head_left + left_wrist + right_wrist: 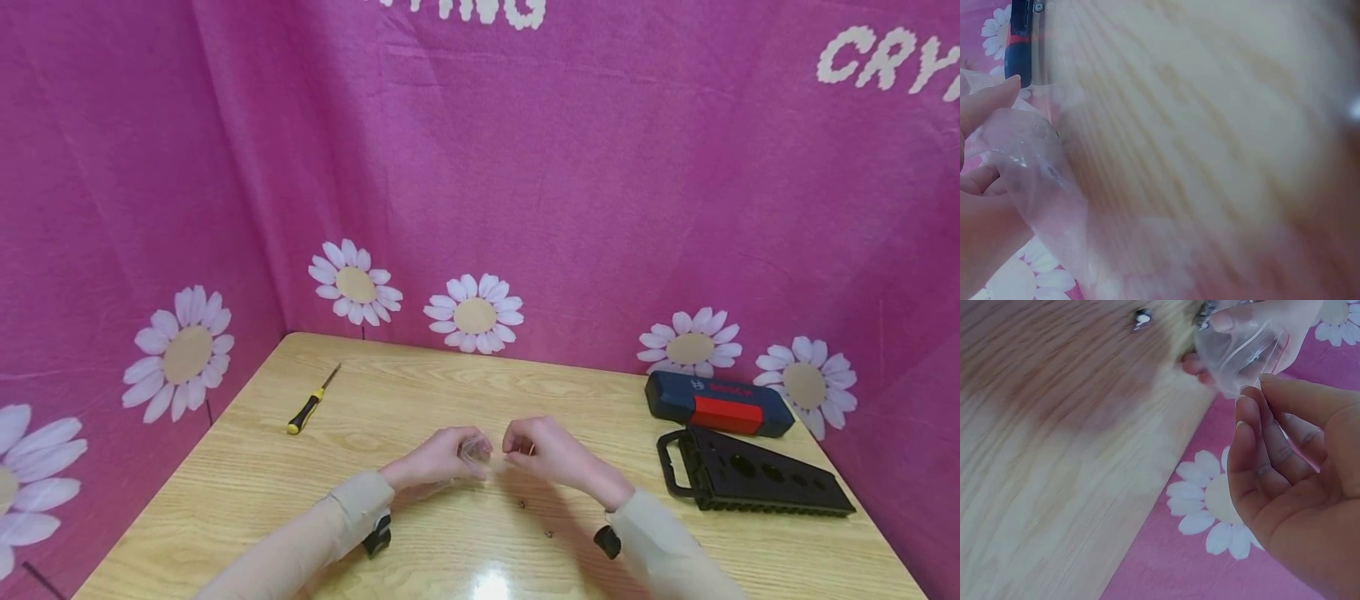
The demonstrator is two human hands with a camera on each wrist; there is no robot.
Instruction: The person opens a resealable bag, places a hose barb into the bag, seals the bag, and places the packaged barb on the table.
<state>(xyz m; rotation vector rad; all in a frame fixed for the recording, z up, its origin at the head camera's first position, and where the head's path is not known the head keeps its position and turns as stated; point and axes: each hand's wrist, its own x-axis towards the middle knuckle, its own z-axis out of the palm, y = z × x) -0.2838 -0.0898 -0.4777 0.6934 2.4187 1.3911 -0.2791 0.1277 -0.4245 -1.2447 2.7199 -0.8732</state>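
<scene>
Clear, thin plastic bag with a red-lined edge (1244, 353): held above the table (217, 492), pinched in the left hand (441, 457), thumb against its film. Probably light, limp, slick and easily creased; best gripped at the firmer red-lined edge. Right hand (551, 454): fingertips pressed together just beside the bag; cannot tell whether anything is between them. Two tiny metallic pieces (548, 533) lie below, easily knocked. More room leftward, towards the black-and-yellow screwdriver (306, 412); rightward, the black plastic holder (765, 475) reaches near the table's edge.
</scene>
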